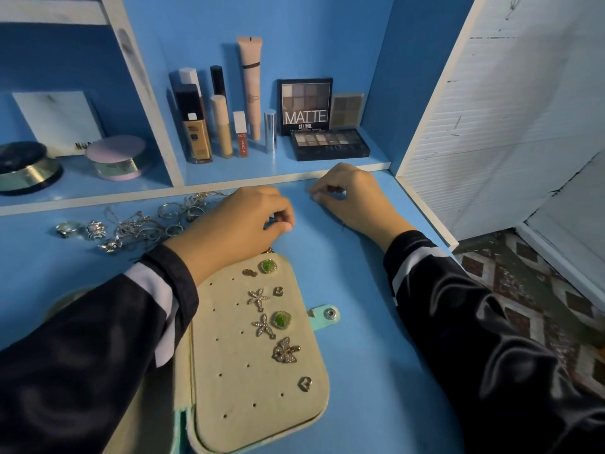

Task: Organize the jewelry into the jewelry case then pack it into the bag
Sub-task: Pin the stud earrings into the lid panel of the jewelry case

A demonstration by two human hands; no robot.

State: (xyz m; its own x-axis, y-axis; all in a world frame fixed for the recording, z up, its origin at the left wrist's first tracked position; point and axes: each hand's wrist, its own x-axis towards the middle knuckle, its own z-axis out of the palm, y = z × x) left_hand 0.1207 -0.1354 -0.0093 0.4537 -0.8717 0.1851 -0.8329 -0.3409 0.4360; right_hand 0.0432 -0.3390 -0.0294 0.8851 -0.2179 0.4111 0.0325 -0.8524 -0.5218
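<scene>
Nearest you, the case [235, 371] lies open just short of your left fingertips. Studs [281, 320] are seated down its right side and many holes are unfilled. Its tab [329, 313] sticks out toward your right forearm, so a sleeve dragged across it could shift the case and tip out any loosely seated stud.

Your left hand [242, 221] sits just past the case's far edge. Its fingers are curled narrow, with thumb and forefinger closed on a dark bit [271, 219] too small to identify. Your right hand [350, 194], a little apart and farther out, pinches a pale speck [315, 196] the same way. Ease either pinch before the piece meets a hole and it will likely drop and be hard to find.

Left of your left knuckles, the pile [144, 224] of rings and chains looks tangled, so pulling one piece may drag others along. Beyond both sets of fingertips, a shelf [294, 173] carries upright bottles [222, 126] that a high reach could topple. No bag shows.
</scene>
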